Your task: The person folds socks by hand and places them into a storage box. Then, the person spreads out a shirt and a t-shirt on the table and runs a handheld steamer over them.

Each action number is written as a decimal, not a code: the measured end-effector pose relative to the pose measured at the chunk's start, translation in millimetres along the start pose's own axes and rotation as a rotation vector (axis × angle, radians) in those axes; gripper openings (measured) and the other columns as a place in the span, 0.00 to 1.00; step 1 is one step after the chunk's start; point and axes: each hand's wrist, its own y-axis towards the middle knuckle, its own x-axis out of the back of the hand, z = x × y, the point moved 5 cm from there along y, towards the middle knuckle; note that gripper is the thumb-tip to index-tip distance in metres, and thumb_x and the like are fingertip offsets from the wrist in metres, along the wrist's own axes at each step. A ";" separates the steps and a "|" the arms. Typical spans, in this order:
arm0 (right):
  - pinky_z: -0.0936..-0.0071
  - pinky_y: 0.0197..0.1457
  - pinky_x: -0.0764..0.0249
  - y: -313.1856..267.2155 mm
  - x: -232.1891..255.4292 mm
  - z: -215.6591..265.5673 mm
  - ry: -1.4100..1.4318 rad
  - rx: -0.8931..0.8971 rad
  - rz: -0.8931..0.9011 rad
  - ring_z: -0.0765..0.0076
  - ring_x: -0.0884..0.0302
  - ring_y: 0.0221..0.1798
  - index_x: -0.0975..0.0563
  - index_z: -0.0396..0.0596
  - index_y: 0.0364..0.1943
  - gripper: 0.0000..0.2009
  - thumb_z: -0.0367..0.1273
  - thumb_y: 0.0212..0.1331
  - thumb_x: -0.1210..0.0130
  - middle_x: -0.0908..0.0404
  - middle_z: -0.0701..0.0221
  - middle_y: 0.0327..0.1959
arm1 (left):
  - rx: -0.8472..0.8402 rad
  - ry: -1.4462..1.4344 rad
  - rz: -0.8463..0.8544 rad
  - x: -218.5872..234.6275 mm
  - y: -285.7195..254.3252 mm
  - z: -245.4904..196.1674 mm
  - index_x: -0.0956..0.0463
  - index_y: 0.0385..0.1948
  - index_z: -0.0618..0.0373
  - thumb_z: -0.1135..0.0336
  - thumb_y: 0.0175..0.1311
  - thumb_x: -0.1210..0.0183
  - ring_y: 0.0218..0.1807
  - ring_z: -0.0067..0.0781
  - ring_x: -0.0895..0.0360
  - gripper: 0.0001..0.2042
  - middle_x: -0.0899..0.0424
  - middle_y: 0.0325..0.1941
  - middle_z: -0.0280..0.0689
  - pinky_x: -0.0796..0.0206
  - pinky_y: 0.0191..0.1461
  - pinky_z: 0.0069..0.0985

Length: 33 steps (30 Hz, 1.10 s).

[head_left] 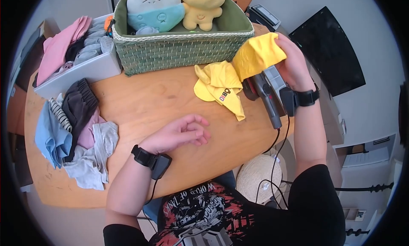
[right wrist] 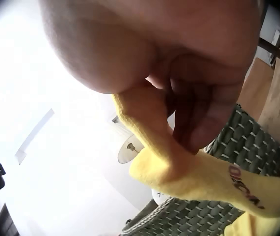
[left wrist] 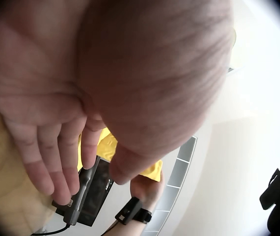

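My right hand (head_left: 292, 60) grips one end of a yellow garment (head_left: 260, 54) and lifts it over the table's right side. The cloth hides some of its fingertips in the head view. The garment's lower part (head_left: 219, 82), with dark and coloured lettering, lies crumpled on the tabletop. In the right wrist view the yellow cloth (right wrist: 179, 177) hangs from between thumb and fingers. Over the middle of the table my left hand (head_left: 183, 131) holds nothing, its fingers loosely bent. The left wrist view shows its palm (left wrist: 37, 83), with yellow cloth beyond.
A green woven basket (head_left: 183, 52) with plush toys stands at the back, beside a white bin (head_left: 81, 75) of clothes. Crumpled clothes (head_left: 81, 135) lie at the left. A dark grey corded appliance (head_left: 269, 102) sits beneath the lifted cloth, its cord running off the table edge.
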 end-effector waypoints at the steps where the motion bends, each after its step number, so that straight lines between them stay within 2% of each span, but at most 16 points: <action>1: 0.72 0.60 0.25 -13.8 -10.5 12.0 0.206 -0.060 -0.028 0.71 0.21 0.57 0.25 0.41 0.58 0.15 0.33 0.75 0.56 0.18 0.70 0.54 | -0.031 0.036 0.035 -3.2 -1.6 -2.3 0.37 0.67 0.57 0.63 0.74 0.41 0.59 0.32 0.22 0.24 0.22 0.60 0.42 0.30 0.63 0.31; 5: 0.66 0.67 0.28 -46.4 -51.8 32.5 0.492 0.009 0.277 0.66 0.23 0.63 0.30 0.36 0.63 0.18 0.33 0.77 0.61 0.22 0.61 0.62 | -0.165 0.045 0.012 -4.0 -6.6 -7.3 0.45 0.75 0.55 0.58 0.69 0.35 0.70 0.36 0.30 0.36 0.29 0.70 0.42 0.34 0.70 0.38; 7: 0.65 0.68 0.28 -60.0 -74.8 31.5 0.576 -0.012 0.343 0.65 0.23 0.63 0.31 0.36 0.63 0.19 0.33 0.77 0.61 0.22 0.61 0.62 | -0.210 -0.222 0.071 -2.4 -10.2 -9.6 0.50 0.78 0.53 0.56 0.65 0.32 0.77 0.39 0.38 0.44 0.36 0.76 0.42 0.38 0.74 0.44; 10: 0.64 0.69 0.29 -79.5 -101.8 8.0 0.788 -0.101 0.378 0.63 0.23 0.64 0.31 0.38 0.64 0.19 0.34 0.78 0.62 0.22 0.61 0.61 | -0.329 -0.495 0.078 -3.4 -14.7 -9.1 0.54 0.78 0.50 0.56 0.69 0.35 0.77 0.41 0.38 0.42 0.38 0.77 0.43 0.41 0.76 0.42; 12: 0.61 0.69 0.28 -87.9 -114.5 -11.7 0.921 -0.194 0.453 0.61 0.24 0.65 0.32 0.39 0.65 0.20 0.36 0.78 0.62 0.23 0.61 0.63 | -0.372 -0.488 -0.006 -5.3 -21.0 -15.4 0.46 0.75 0.56 0.60 0.70 0.37 0.73 0.38 0.33 0.36 0.33 0.74 0.41 0.38 0.75 0.38; 15: 0.63 0.62 0.21 -98.0 -122.4 -26.0 0.934 -0.344 0.262 0.60 0.20 0.61 0.32 0.40 0.66 0.22 0.40 0.79 0.62 0.22 0.61 0.63 | -0.314 -0.209 -0.335 -10.4 -41.4 -35.1 0.29 0.64 0.64 0.69 0.72 0.40 0.62 0.26 0.21 0.21 0.20 0.63 0.36 0.30 0.67 0.25; 18: 0.70 0.52 0.16 -106.1 -116.9 -49.4 0.912 -0.272 0.443 0.59 0.16 0.56 0.34 0.40 0.68 0.24 0.43 0.79 0.62 0.21 0.59 0.61 | -0.218 -0.040 -0.470 -14.6 -78.3 -48.4 0.29 0.64 0.64 0.69 0.72 0.39 0.59 0.26 0.20 0.21 0.19 0.61 0.37 0.28 0.64 0.24; 19: 0.82 0.42 0.18 -113.7 -116.1 -56.8 0.744 -0.328 0.276 0.68 0.13 0.50 0.32 0.41 0.65 0.20 0.39 0.78 0.55 0.17 0.62 0.55 | -0.168 0.011 -0.488 -10.7 -87.8 -47.1 0.28 0.63 0.65 0.68 0.71 0.38 0.55 0.24 0.19 0.21 0.17 0.57 0.36 0.27 0.62 0.23; 20: 0.82 0.42 0.18 -118.6 -121.4 -65.0 0.749 -0.344 0.284 0.68 0.13 0.50 0.32 0.41 0.65 0.20 0.39 0.78 0.55 0.17 0.62 0.55 | -0.162 0.000 -0.502 -6.4 -96.2 -48.4 0.28 0.63 0.65 0.68 0.71 0.38 0.55 0.24 0.19 0.21 0.17 0.57 0.36 0.27 0.62 0.23; 22: 0.85 0.39 0.21 -125.8 -126.2 -86.2 0.334 -0.241 0.293 0.77 0.15 0.48 0.29 0.42 0.59 0.15 0.32 0.73 0.47 0.15 0.66 0.50 | -0.052 0.206 -0.517 2.8 -108.6 -51.9 0.27 0.61 0.65 0.67 0.70 0.36 0.54 0.22 0.19 0.21 0.16 0.55 0.35 0.27 0.60 0.22; 24: 0.87 0.37 0.24 -140.2 -141.3 -106.1 0.333 -0.281 0.292 0.85 0.17 0.44 0.28 0.41 0.52 0.11 0.27 0.69 0.42 0.14 0.70 0.44 | 0.016 0.271 -0.566 17.8 -112.8 -59.1 0.26 0.59 0.64 0.67 0.69 0.35 0.53 0.20 0.20 0.20 0.15 0.53 0.34 0.27 0.60 0.22; 26: 0.86 0.37 0.24 -170.8 -154.6 -131.1 0.423 -0.484 0.111 0.84 0.17 0.39 0.27 0.40 0.49 0.10 0.27 0.70 0.42 0.15 0.71 0.40 | -0.181 0.610 -0.817 35.2 -119.9 -80.5 0.25 0.58 0.65 0.71 0.67 0.35 0.51 0.22 0.18 0.19 0.15 0.50 0.34 0.27 0.59 0.21; 27: 0.86 0.37 0.24 -185.2 -165.0 -128.4 0.430 -0.501 0.121 0.84 0.17 0.39 0.27 0.40 0.49 0.10 0.27 0.70 0.42 0.15 0.71 0.40 | -0.165 0.603 -0.830 40.2 -120.0 -76.9 0.25 0.58 0.65 0.71 0.67 0.35 0.51 0.22 0.18 0.19 0.15 0.50 0.34 0.27 0.59 0.21; 29: 0.85 0.36 0.24 -222.6 -190.6 -127.6 0.344 -0.832 0.349 0.83 0.19 0.35 0.25 0.40 0.48 0.09 0.28 0.70 0.42 0.16 0.72 0.36 | -0.428 0.739 -1.103 46.8 -132.1 -78.5 0.25 0.57 0.62 0.72 0.64 0.34 0.48 0.21 0.20 0.20 0.15 0.45 0.33 0.28 0.55 0.21; 30: 0.85 0.36 0.24 -231.8 -191.0 -133.6 0.357 -0.847 0.358 0.83 0.19 0.35 0.25 0.40 0.48 0.09 0.28 0.70 0.42 0.16 0.72 0.36 | -0.406 0.741 -1.112 43.8 -135.0 -69.2 0.25 0.57 0.62 0.72 0.64 0.34 0.48 0.21 0.20 0.20 0.15 0.45 0.33 0.28 0.55 0.21; 33: 0.78 0.35 0.22 -236.0 -171.4 -143.8 -0.030 -0.500 0.316 0.79 0.18 0.33 0.22 0.40 0.43 0.07 0.30 0.69 0.41 0.16 0.70 0.32 | -0.220 1.390 -1.189 -0.8 -150.7 -41.9 0.21 0.49 0.58 0.73 0.57 0.30 0.43 0.29 0.21 0.17 0.16 0.42 0.36 0.30 0.49 0.25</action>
